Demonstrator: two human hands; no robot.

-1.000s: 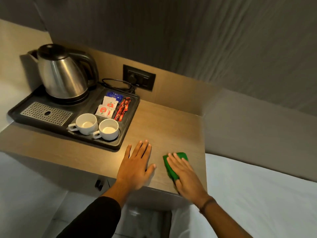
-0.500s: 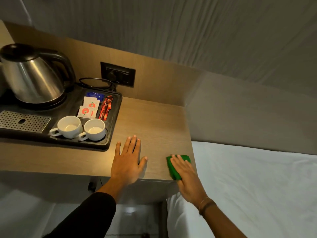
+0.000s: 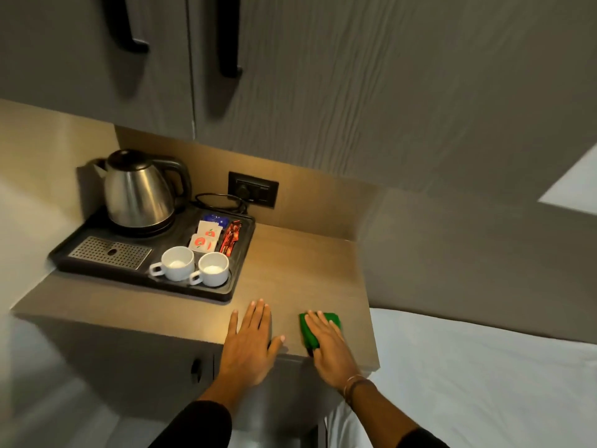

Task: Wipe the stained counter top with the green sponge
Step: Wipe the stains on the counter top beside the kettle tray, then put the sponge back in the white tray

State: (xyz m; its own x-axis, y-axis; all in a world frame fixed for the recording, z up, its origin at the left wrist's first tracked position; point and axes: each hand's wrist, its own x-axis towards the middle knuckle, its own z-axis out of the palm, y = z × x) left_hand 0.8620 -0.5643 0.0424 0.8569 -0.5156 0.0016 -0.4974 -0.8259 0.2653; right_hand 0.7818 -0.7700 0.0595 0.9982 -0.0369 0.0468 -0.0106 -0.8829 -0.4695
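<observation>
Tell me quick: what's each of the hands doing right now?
Left hand: open, flat on the counter top, holding nothing.
Right hand: pressed flat on the green sponge, fingers extended over it, near the front edge.

Dim, warm light falls from under the cabinets, pooling brightest on the counter (image 3: pixel 300 270) near its front edge. The kettle (image 3: pixel 139 189) shows soft glare and shadows the wall. Edges bend and smear with blur.

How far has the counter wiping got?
Done: cannot tell; no stain shows on the counter top. In hand: the right hand presses the green sponge flat near the front right corner; the left hand lies flat beside it. Left: probably the part toward the tray.
</observation>
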